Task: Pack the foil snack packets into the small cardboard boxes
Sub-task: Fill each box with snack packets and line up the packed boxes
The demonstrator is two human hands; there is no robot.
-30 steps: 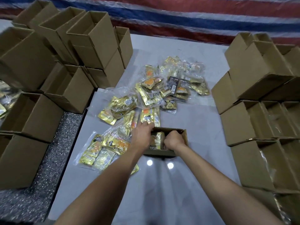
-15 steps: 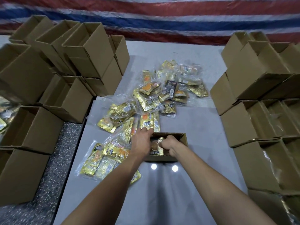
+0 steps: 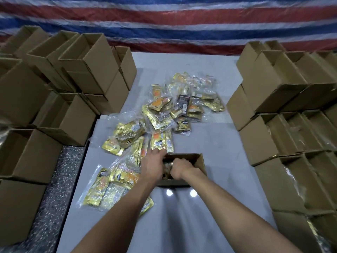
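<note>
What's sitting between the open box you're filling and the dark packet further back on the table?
In the head view, gold foil packets in clear bags lie between the open box and the dark packet, touching the box's far rim.

Striped red-white-blue tarp (image 3: 164,24) behind glossy grey table (image 3: 209,143), speckled floor (image 3: 54,198).

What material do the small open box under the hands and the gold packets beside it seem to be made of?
The small open box looks like plain brown corrugated cardboard, matte, with folded flaps. The gold packets appear to be metallic foil or foil-laminated plastic, since they glint and crease sharply. Clear plastic bags, glossy and wrinkled, wrap some bundles.
</note>
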